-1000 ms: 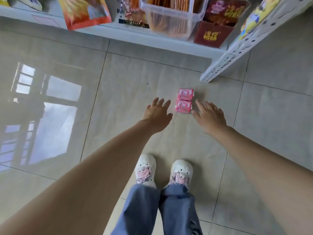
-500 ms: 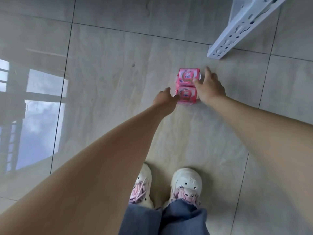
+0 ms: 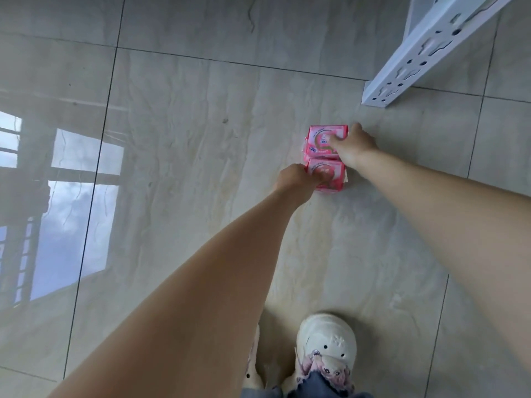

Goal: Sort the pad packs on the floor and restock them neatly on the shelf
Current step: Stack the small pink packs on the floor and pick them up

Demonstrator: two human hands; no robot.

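Note:
Two pink pad packs lie end to end on the tiled floor, touching each other. My left hand (image 3: 298,180) grips the nearer pad pack (image 3: 333,175) from its left side, fingers curled over the top. My right hand (image 3: 355,146) grips the farther pad pack (image 3: 320,137) from its right side, thumb across its printed face. Both arms reach down and forward from the bottom of the view.
The white perforated shelf upright (image 3: 425,53) meets the floor just beyond and right of the packs. My white shoe (image 3: 326,349) stands near the bottom edge. The glossy floor (image 3: 172,139) reflects a window at the left.
Both hands have dropped onto the packs and curled round them: the left on the nearer one, the right on the farther one. The view has tilted down and the shelf goods are gone from sight.

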